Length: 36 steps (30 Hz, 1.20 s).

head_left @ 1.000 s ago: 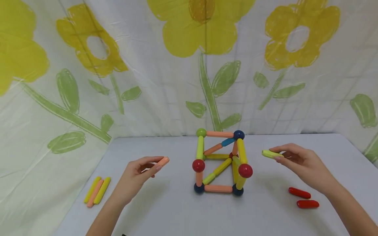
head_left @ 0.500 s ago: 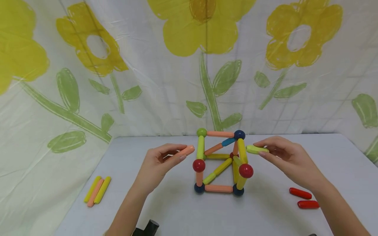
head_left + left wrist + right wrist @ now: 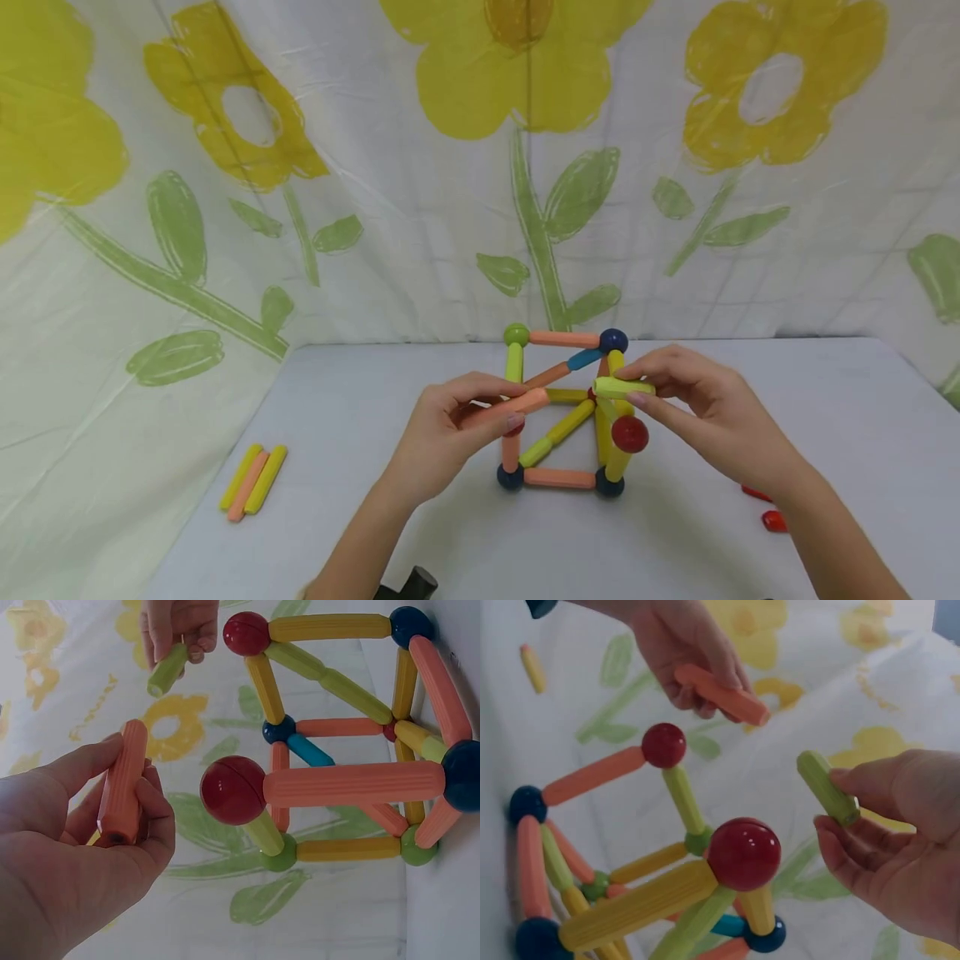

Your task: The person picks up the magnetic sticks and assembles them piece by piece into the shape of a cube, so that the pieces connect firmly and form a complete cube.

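A cube-like frame of magnetic rods [image 3: 558, 477] and coloured balls stands on the table, with diagonal rods inside it. My left hand [image 3: 431, 446] pinches a salmon magnetic rod [image 3: 124, 784] between thumb and fingers. From the other side, my right hand [image 3: 708, 412] pinches a shorter lime-green magnetic rod [image 3: 829, 787]. Both rods are in the air by the frame's upper part, their free ends facing each other with a gap. The near-left red ball [image 3: 233, 790] is mostly behind my left hand in the head view; the near-right red ball [image 3: 630, 434] shows fully.
Two yellow rods and a salmon rod [image 3: 247, 485] lie side by side at the table's left. Red rods [image 3: 775, 521] lie at right, partly behind my forearm. A black object [image 3: 418, 583] shows at the bottom edge. Behind hangs a flowered curtain [image 3: 420, 250].
My left hand has moved right with the salmon rod, and my right hand left with the lime-green rod. They now overlap the frame in the head view. The frame still stands in place.
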{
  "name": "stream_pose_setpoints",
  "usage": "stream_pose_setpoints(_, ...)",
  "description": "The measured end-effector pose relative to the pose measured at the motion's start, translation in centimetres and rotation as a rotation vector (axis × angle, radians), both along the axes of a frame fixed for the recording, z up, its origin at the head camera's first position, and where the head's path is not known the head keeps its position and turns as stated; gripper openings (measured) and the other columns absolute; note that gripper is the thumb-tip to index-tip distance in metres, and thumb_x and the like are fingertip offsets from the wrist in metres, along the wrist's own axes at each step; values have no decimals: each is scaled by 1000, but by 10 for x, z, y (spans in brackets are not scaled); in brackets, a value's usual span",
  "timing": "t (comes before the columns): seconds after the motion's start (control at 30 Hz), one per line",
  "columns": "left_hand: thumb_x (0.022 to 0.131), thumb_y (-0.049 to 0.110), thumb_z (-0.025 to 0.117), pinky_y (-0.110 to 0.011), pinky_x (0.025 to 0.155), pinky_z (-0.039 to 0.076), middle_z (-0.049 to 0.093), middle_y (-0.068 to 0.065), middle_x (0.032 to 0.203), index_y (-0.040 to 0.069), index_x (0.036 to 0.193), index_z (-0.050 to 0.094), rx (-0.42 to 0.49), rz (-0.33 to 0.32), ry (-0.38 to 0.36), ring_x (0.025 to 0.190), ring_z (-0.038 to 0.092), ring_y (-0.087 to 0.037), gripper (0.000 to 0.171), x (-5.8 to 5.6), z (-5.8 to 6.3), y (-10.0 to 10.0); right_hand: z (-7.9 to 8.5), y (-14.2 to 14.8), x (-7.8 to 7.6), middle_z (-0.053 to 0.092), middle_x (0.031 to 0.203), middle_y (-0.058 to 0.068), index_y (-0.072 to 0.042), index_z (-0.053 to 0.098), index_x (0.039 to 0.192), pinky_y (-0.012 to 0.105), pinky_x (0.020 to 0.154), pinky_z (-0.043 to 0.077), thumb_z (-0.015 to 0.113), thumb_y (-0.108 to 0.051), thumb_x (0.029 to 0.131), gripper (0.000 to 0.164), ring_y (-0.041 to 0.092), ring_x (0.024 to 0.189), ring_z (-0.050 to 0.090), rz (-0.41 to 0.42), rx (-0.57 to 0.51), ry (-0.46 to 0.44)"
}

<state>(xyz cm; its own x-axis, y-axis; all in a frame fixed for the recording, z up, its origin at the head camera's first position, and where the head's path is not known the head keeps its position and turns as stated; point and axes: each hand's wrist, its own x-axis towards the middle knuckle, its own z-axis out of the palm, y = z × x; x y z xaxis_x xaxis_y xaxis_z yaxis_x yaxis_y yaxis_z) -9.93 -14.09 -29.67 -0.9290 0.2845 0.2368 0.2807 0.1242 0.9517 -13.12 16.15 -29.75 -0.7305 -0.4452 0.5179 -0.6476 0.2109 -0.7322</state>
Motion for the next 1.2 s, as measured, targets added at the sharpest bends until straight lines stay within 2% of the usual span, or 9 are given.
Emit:
stream_pose_setpoints(0.07, 95, 5, 77, -23, 75, 57, 75, -12, 115, 4, 122, 77, -18, -8, 25, 90, 71, -23, 27, 2, -1, 3, 0, -2, 2, 70, 115, -2, -7, 74, 121, 18, 86, 58, 70, 12, 94, 33, 12, 97, 65, 16, 10, 6)
stream_pose_setpoints(0.2, 95, 4, 78, -25, 83, 60, 74, -12, 121, 3, 122, 77, -35, -28, 54, 100, 70, -19, 28, 5, -3, 9, -2, -7, 7, 70, 116, 1, -12, 74, 123, 20, 84, 58, 70, 12, 94, 38, 13, 98, 64, 62, 28, 29)
stream_pose_setpoints(0.4, 93, 3, 79, -24, 83, 59, 74, -12, 117, 2, 121, 77, -44, -30, 75, 99, 69, -16, 27, 7, -4, 14, -3, -10, 10, 69, 115, -1, -12, 74, 124, 20, 83, 58, 70, 14, 93, 40, 11, 94, 63, 93, 41, 71)
stream_pose_setpoints(0.67, 95, 4, 77, -25, 82, 61, 74, -13, 118, 2, 121, 77, -34, -57, 58, 97, 71, -15, 26, 7, -6, 16, -5, -11, 10, 67, 112, 1, -10, 74, 125, 23, 76, 59, 68, 16, 94, 41, 17, 84, 64, 160, 15, 60)
stream_pose_setpoints(0.97, 96, 5, 77, -24, 81, 60, 74, -13, 118, -1, 123, 75, -61, -62, 33, 95, 71, -14, 28, 5, -6, 14, -9, -12, 6, 68, 112, 5, -4, 74, 123, 21, 81, 59, 67, 18, 93, 38, 15, 92, 64, 179, -48, 61)
stream_pose_setpoints(1.07, 98, 7, 75, -25, 81, 61, 74, -13, 120, 0, 126, 75, -63, -97, 5, 94, 70, -14, 29, 5, -6, 13, -10, -13, 6, 69, 113, 6, -2, 73, 122, 20, 85, 58, 66, 16, 95, 34, 15, 97, 64, 167, -88, 35)
stream_pose_setpoints(1.2, 101, 13, 73, -29, 85, 61, 75, -9, 120, 6, 129, 75, -109, -155, -30, 97, 70, -16, 29, 6, -7, 15, -9, -16, 7, 70, 114, 8, -1, 73, 122, 21, 88, 60, 66, 13, 97, 29, 16, 100, 68, 139, -151, -37)
